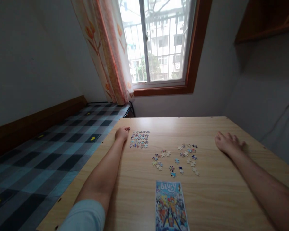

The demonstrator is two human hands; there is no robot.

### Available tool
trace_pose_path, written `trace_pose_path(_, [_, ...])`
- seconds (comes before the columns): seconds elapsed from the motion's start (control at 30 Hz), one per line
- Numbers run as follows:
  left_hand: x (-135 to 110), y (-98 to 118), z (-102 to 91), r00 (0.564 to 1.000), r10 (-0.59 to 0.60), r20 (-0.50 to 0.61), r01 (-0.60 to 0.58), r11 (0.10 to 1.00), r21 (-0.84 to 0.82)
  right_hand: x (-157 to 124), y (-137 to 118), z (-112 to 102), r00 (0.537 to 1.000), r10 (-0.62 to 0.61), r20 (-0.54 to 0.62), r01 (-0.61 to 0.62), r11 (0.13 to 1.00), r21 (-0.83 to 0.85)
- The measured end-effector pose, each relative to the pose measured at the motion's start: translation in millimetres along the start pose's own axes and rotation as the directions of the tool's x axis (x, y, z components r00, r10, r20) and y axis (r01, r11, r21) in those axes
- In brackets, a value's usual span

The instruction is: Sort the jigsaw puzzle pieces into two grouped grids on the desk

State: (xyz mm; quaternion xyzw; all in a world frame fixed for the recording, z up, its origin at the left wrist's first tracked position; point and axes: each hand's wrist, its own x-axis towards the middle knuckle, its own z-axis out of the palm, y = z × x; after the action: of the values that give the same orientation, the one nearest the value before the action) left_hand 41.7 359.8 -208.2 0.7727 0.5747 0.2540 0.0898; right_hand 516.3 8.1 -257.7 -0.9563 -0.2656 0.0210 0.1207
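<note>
My left hand [121,132] rests on the wooden table [214,199], fingers curled, just left of a small block of joined puzzle pieces [139,139]. My right hand [228,143] lies flat on the table at the right, fingers stretched out and holding nothing. Between the hands, several loose puzzle pieces [177,159] are scattered. A colourful picture card marked "Bluey" [170,206] lies near the front edge.
A bed with a blue and black checked cover [40,157] runs along the left of the table. Behind are a window [159,41] with a patterned curtain [106,51] and grey walls. A wooden shelf [267,19] hangs at upper right.
</note>
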Motion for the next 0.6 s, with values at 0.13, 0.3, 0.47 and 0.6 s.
trace_pose_path(0.13, [-2.9,-0.2,-0.6,1.000,0.010,0.005,-0.010,0.999,0.048,-4.1,-1.2,-4.2,1.000,0.004,0.011,-0.004,1.000,-0.010])
trace_pose_path(0.3, [-7.6,0.4,-4.3,1.000,-0.009,0.007,0.008,0.993,0.114,-2.8,1.5,-5.4,1.000,0.013,0.011,-0.013,1.000,-0.019])
trace_pose_path(0.47, [-10.2,-0.5,-8.5,0.999,0.030,0.026,-0.035,0.983,0.182,2.6,7.5,0.4,1.000,-0.020,0.020,0.021,0.999,-0.032])
trace_pose_path(0.6, [-10.9,1.1,-11.7,0.998,0.060,0.037,-0.066,0.977,0.204,6.2,12.2,6.4,0.999,-0.043,-0.008,0.043,0.998,-0.040])
